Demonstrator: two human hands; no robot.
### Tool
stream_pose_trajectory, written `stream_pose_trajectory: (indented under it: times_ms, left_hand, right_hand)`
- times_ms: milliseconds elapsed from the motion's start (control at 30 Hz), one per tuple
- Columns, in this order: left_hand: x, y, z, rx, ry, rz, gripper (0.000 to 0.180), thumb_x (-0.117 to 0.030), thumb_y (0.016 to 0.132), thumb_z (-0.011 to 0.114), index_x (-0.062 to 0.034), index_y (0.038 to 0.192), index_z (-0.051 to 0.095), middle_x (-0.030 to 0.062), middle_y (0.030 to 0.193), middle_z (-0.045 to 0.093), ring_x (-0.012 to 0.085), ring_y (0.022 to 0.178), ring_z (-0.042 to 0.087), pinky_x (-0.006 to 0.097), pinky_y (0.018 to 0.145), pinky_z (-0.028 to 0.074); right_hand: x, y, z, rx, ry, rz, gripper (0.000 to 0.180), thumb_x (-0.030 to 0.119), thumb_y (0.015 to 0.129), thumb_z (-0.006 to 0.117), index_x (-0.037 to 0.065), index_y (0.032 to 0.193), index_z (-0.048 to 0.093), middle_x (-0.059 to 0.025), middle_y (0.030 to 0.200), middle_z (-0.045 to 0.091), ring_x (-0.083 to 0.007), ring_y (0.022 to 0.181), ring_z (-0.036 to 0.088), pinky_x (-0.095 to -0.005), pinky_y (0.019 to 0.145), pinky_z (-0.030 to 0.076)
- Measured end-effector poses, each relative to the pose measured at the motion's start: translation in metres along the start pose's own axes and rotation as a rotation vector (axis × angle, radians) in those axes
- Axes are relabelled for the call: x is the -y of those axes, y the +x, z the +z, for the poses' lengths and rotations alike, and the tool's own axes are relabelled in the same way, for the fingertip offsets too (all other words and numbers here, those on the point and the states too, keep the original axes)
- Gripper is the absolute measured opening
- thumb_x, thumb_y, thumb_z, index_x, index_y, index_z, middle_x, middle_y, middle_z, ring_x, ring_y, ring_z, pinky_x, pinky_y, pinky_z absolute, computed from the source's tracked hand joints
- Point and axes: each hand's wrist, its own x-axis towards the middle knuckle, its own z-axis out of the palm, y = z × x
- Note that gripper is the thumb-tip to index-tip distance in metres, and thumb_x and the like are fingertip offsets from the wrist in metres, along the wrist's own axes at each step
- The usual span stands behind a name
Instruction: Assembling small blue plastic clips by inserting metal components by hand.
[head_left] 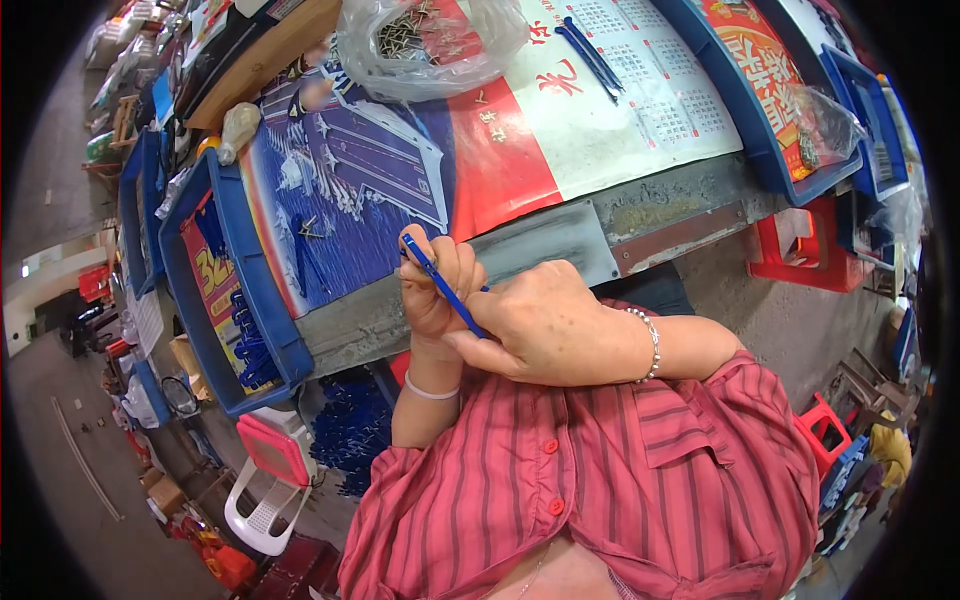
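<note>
Above the near edge of the table, both hands are closed on one slim blue strip. My left hand pinches its upper end. The fingers of my right hand grip its lower end, which they partly hide. Ahead to the left, more blue strips lie on the printed table cover, with a few small metal pins beside them. Farther off to the right rests another pair of slim blue strips. A clear plastic bag at the far side contains several small metal screws or pins.
A blue tray with blue strips stands at the left table edge. At the right is another blue tray with a plastic bag. Below the left tray are a heap of blue strips and a white chair. A red stool is at right.
</note>
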Motion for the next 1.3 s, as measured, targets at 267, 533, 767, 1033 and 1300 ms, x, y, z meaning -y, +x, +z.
stream_pose_trajectory:
  times_ms: [267, 533, 767, 1033, 1300]
  left_hand:
    - [0.001, 0.0, -0.002, -0.011, -0.009, -0.037, 0.023, -0.031, 0.089, 0.058, -0.0105, 0.088, 0.047, 0.0019, 0.059, 0.043, 0.0114, 0.051, 0.039, 0.025, 0.046, 0.033]
    - [-0.039, 0.006, 0.035, -0.096, 0.829, -0.479, 0.06, -0.003, 0.084, 0.059, -0.0038, 0.136, 0.029, 0.0049, 0.072, 0.055, 0.0092, 0.055, 0.05, 0.02, 0.05, 0.039]
    - [-0.023, 0.028, 0.092, 0.026, 1.352, -0.482, 0.089, 0.004, 0.075, 0.066, -0.0051, 0.145, 0.011, 0.0098, 0.101, 0.057, 0.0095, 0.086, 0.054, 0.022, 0.075, 0.044]
    - [0.021, -0.003, 0.073, 0.245, 2.165, 0.046, 0.052, -0.016, 0.064, 0.08, -0.0032, 0.103, 0.049, 0.0188, 0.117, 0.044, 0.0356, 0.105, 0.047, 0.043, 0.088, 0.038]
    - [0.023, -0.002, 0.039, 0.382, 1.985, -0.008, 0.03, -0.011, 0.063, 0.074, -0.0001, 0.082, 0.054, 0.02, 0.114, 0.05, 0.0342, 0.107, 0.05, 0.045, 0.09, 0.038]
  right_hand:
    - [-0.004, -0.002, 0.001, 0.003, 0.006, 0.017, 0.035, 0.035, 0.08, 0.061, 0.002, 0.067, 0.058, -0.016, 0.051, 0.052, -0.0334, 0.047, 0.055, -0.0425, 0.046, 0.043]
    - [-0.029, 0.002, -0.016, -0.279, 0.417, 0.101, 0.033, 0.025, 0.078, 0.071, 0.003, 0.097, 0.056, -0.0131, 0.073, 0.058, -0.0302, 0.059, 0.056, -0.0342, 0.054, 0.045]
    - [-0.049, -0.007, -0.015, -0.295, 0.304, -0.048, 0.011, 0.009, 0.084, 0.063, 0.002, 0.091, 0.062, -0.0132, 0.074, 0.06, -0.0267, 0.059, 0.059, -0.0325, 0.057, 0.047]
    - [-0.074, -0.031, 0.006, -0.525, 0.679, 0.435, 0.019, 0.02, 0.095, 0.054, 0.003, 0.087, 0.056, 0.0019, 0.065, 0.053, -0.0032, 0.048, 0.045, -0.0177, 0.043, 0.034]
    - [-0.096, -0.047, 0.013, -0.317, 0.686, 0.604, 0.021, 0.023, 0.094, 0.054, 0.003, 0.086, 0.05, -0.0009, 0.062, 0.054, -0.0083, 0.048, 0.05, -0.0214, 0.044, 0.039]
